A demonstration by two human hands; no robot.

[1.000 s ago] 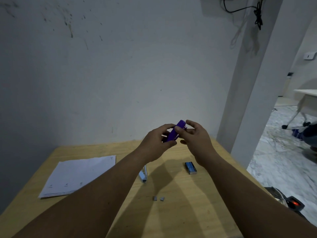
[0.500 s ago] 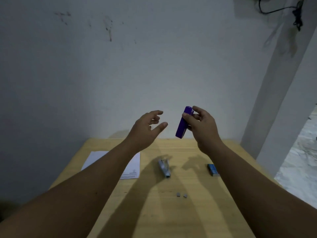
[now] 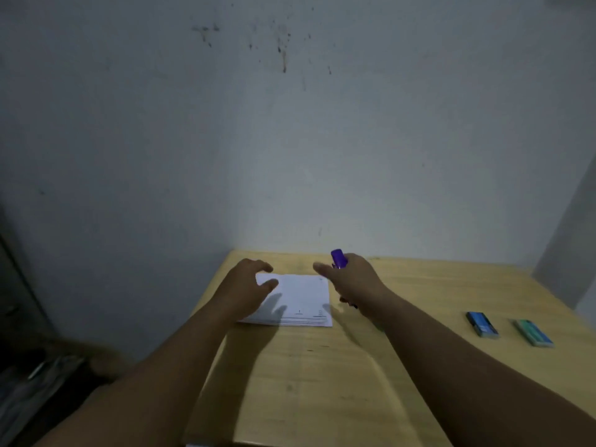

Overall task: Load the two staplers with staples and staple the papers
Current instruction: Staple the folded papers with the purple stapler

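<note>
My right hand point(image 3: 351, 280) grips the purple stapler point(image 3: 338, 258), whose top end sticks up above my fingers; its lower part is mostly hidden behind the hand. A stack of white papers point(image 3: 298, 300) lies on the wooden table point(image 3: 322, 382) near its far left corner. Above the stack's left part hovers my left hand point(image 3: 248, 283), fingers spread and loosely bent, holding nothing. The second stapler is out of sight, possibly behind my right forearm.
Two small staple boxes lie at the right of the table: a blue one point(image 3: 481, 324) and a green one point(image 3: 533, 332). A grey wall stands right behind the table. The table's left edge drops to a dark floor area with clutter point(image 3: 38, 375).
Both hands have come down and to the left, over the paper stack. The view has swung left, bringing the papers to the centre. The stapler stays in my right hand.
</note>
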